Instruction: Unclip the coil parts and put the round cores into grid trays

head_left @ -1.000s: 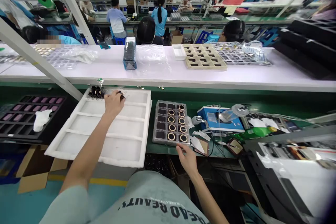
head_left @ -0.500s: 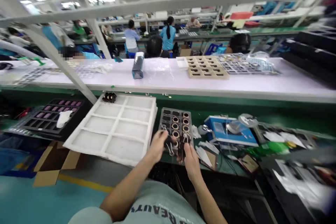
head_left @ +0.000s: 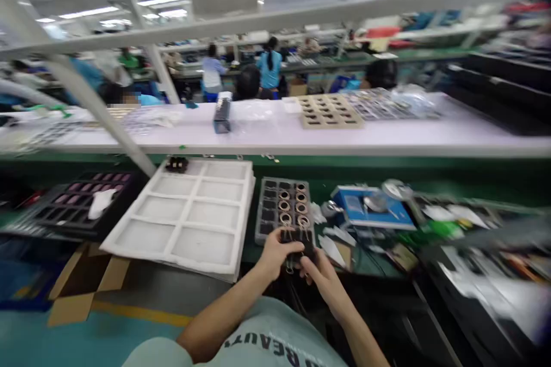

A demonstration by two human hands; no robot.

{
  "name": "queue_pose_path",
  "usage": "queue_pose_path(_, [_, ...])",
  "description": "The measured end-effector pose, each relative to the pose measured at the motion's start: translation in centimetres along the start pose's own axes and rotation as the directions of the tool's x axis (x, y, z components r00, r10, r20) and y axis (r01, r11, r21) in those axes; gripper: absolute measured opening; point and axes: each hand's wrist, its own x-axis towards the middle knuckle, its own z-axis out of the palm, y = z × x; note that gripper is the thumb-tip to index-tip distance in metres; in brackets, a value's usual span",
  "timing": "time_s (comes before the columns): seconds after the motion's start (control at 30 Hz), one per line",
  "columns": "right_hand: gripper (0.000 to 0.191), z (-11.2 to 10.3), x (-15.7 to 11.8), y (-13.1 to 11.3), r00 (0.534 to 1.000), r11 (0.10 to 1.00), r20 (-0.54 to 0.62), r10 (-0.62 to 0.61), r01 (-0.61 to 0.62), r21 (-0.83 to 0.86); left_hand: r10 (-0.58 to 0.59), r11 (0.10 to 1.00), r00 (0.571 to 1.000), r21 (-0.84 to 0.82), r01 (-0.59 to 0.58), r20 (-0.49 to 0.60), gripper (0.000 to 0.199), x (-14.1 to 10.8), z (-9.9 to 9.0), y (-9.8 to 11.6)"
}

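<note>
Can't see all of the ringed tray (head_left: 259,235) behind hands (head_left: 274,253) and dark clips (head_left: 307,238), probably several, too blurred to count; catching the shirt (head_left: 258,328) cut off below, far workers (head_left: 269,67) smeared.

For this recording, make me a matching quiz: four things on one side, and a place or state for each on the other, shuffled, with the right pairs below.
Things
1. Black clips
2. Beige tray
3. Cardboard box
4. Blue device

Places or states
A. On the white shelf
B. On the green bench
C. Held by the left hand and right hand
D. Flaps spread open

Pairs: 1-C, 2-A, 3-D, 4-B
</note>
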Motion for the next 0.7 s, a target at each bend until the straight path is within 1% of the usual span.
queue_pose_path(0.03, [0.049, -0.3, -0.3, -0.1, 0.997, 1.0, 0.08, 0.005, -0.007, 0.018, 0.009, 1.0, 1.0, 0.007, -0.009, -0.001, 0.051, 0.2, 0.2, -0.2])
queue_pose_path(0.07, [0.046, -0.5, -0.6, -0.1, 0.992, 0.999, 0.126, 0.018, -0.023, 0.036, 0.004, 1.0, 1.0, 0.015, -0.004, 0.008, 0.052, 0.4, 0.4, -0.4])
queue_pose_path(0.1, [0.046, -0.9, -0.8, -0.1, 0.99, 0.997, 0.14, 0.036, -0.045, 0.062, -0.009, 1.0, 1.0, 0.026, 0.008, 0.021, 0.053, 0.6, 0.7, -0.6])
queue_pose_path(0.2, [0.049, -1.9, -1.2, 0.6, 0.988, 0.979, 0.123, 0.095, -0.115, 0.167, -0.044, 0.998, 0.998, 0.056, 0.041, 0.051, 0.051, 1.5, 1.5, -1.2])
queue_pose_path(0.33, [0.05, -3.2, -2.1, 2.8, 0.981, 0.927, 0.14, 0.132, -0.173, 0.334, -0.037, 0.996, 0.999, 0.082, 0.034, 0.034, 0.046, 2.1, 2.5, -2.0])
queue_pose_path(0.43, [0.061, -3.5, -2.4, 4.0, 0.977, 0.866, 0.136, 0.166, -0.21, 0.454, -0.063, 0.994, 0.997, 0.094, 0.058, 0.045, 0.046, 1.9, 3.2, -2.8])
queue_pose_path(0.47, [0.062, -3.5, -2.3, 4.1, 0.97, 0.857, 0.159, 0.183, -0.237, 0.457, -0.073, 0.993, 0.996, 0.099, 0.067, 0.057, 0.046, 1.8, 3.4, -3.1])
queue_pose_path(0.5, [0.058, -3.4, -2.1, 4.1, 0.96, 0.862, 0.195, 0.2, -0.267, 0.431, -0.085, 0.991, 0.994, 0.108, 0.077, 0.067, 0.046, 1.7, 3.5, -3.4])
queue_pose_path(0.57, [0.046, -3.0, -1.6, 3.9, 0.944, 0.906, 0.249, 0.218, -0.29, 0.309, -0.118, 0.985, 0.99, 0.137, 0.107, 0.074, 0.045, 1.5, 3.7, -4.1])
queue_pose_path(0.63, [0.046, -2.6, -1.2, 3.6, 0.939, 0.948, 0.266, 0.22, -0.271, 0.17, -0.16, 0.975, 0.986, 0.164, 0.151, 0.047, 0.045, 1.4, 3.6, -4.7])
queue_pose_path(0.7, [0.049, -2.5, -1.3, 3.6, 0.939, 0.963, 0.251, 0.234, -0.26, 0.073, -0.214, 0.965, 0.977, 0.158, 0.21, 0.009, 0.045, 1.4, 3.4, -5.3])
